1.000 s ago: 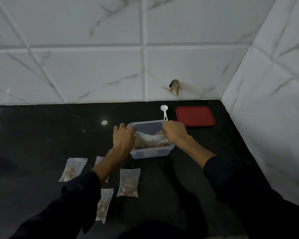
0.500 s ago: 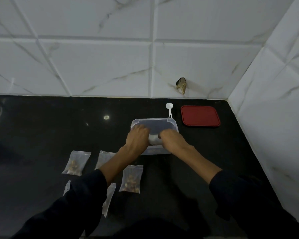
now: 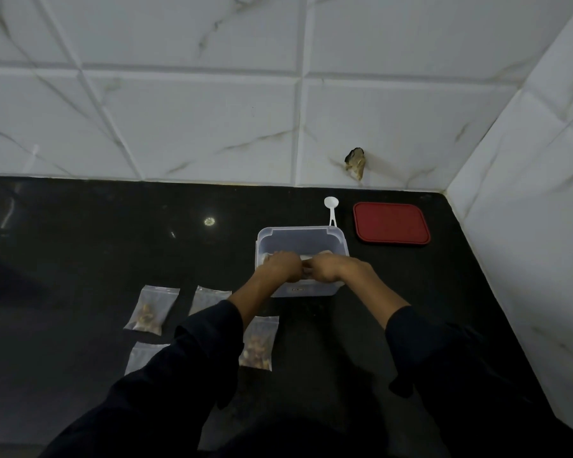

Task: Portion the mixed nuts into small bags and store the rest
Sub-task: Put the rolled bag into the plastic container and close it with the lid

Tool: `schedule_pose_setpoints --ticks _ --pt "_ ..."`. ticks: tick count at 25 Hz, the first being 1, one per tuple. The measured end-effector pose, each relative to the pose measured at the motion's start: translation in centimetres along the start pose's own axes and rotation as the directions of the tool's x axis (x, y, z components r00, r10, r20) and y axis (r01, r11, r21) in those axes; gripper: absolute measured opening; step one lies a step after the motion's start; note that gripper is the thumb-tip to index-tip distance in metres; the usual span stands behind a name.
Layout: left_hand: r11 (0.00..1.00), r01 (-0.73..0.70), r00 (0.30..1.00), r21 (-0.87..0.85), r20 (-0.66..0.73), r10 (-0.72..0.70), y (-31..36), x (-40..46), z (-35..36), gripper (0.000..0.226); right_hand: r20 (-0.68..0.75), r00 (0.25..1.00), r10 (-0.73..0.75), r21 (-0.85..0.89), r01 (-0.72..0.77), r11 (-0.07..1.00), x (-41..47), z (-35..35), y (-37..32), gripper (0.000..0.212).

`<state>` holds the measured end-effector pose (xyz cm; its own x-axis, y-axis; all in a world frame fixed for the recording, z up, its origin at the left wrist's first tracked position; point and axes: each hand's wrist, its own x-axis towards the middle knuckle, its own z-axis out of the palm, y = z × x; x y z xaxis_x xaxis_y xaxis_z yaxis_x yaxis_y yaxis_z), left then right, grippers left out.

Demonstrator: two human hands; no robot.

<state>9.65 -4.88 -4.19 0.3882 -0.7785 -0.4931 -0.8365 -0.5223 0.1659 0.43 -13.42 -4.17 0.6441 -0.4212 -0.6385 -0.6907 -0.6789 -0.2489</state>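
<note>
Here, the bag (image 3: 306,258) of leftover nuts lies inside the clear tub (image 3: 300,238), at its near side, with only a pale strip visible between the two hands. The left hand (image 3: 282,266) and the right hand (image 3: 331,266) meet knuckle to knuckle over it, fingers curled down and pinching the bag top; the fingertips are hidden, so the exact grip cannot be confirmed. The likely step is closing or folding the bag before storage.

The tub stands on the black bench (image 3: 80,246), open. A white spoon (image 3: 331,209) lies just behind its far rim. The red lid (image 3: 391,223) lies flat to the right of the tub, apart from it.

Four small bags rest near the left forearm: one at far left (image 3: 151,309), one beside it (image 3: 209,297) partly under the sleeve, one nearer (image 3: 143,357), and one with nuts (image 3: 259,343) just below the tub. Portioning appears complete.

Risks from here:
- An incomplete seal lets nuts spill into the tub when the bag is released.
- Bag material standing above the rim may block the lid from seating.
- Downward pressure on the near edge may tip or slide the tub on the glossy bench.
- The left sleeve may drag the small bags beneath it.
</note>
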Motion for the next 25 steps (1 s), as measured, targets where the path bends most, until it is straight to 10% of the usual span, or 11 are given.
schedule_pose_setpoints --ticks 7,9,14,20,25 --pt "0.989 -0.017 1.0 -0.145 -0.004 0.016 -0.1 -0.5 0.1 0.035 -0.109 0.981 -0.16 -0.276 0.125 0.953 -0.8 0.1 -0.4 0.074" --pt "0.962 -0.11 0.989 -0.249 -0.123 0.081 -0.4 -2.6 -0.6 0.032 -0.185 0.968 -0.167 -0.047 0.161 0.986 -3.2 -0.1 -0.8 0.035" --pt "0.786 -0.354 0.877 -0.507 -0.472 0.09 -3.6 -11.2 -0.6 0.03 -0.603 0.778 -0.175 0.357 0.46 0.813 -11.1 2.2 -2.5 0.023" --pt "0.701 -0.27 0.909 -0.66 -0.415 -0.041 -6.8 -15.6 4.6 0.026 -0.147 0.988 -0.057 0.742 0.148 0.653 -11.8 8.2 -3.3 0.016" --pt "0.626 -0.166 0.91 -0.762 -0.363 -0.201 -9.2 -17.8 8.0 0.023 -0.057 0.989 0.137 0.741 -0.05 0.67 -9.1 11.4 -3.9 0.027"
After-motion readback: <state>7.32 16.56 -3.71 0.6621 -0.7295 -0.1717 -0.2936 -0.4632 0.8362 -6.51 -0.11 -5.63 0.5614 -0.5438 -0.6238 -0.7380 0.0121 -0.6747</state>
